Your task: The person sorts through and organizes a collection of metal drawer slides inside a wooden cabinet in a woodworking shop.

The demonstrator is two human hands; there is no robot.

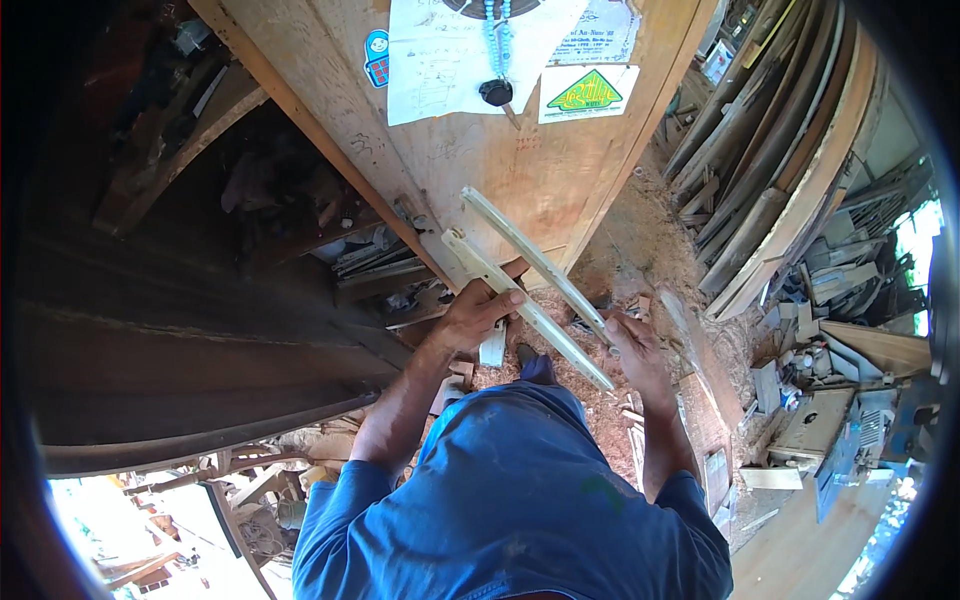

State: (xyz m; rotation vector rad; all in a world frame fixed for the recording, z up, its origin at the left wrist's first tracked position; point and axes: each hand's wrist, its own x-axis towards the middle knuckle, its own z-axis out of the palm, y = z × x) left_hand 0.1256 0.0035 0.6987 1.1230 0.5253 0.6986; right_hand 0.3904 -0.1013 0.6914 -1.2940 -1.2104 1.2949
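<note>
I hold two pale, slightly curved wooden strips side by side in front of me. My left hand (478,312) grips the left strip (545,330) near its upper half. My right hand (632,345) grips the right strip (520,242) at its lower end. Both strips slant from upper left to lower right, almost parallel, a few centimetres apart. They hang over a floor thick with reddish sawdust (620,250). My blue shirt (510,490) fills the lower middle of the view.
A large plywood panel (500,150) with paper sheets and stickers stands ahead. A dark curved wooden hull (170,330) lies to the left. Long planks (780,150) lean at the right, with offcuts and a machine (820,420) beyond them.
</note>
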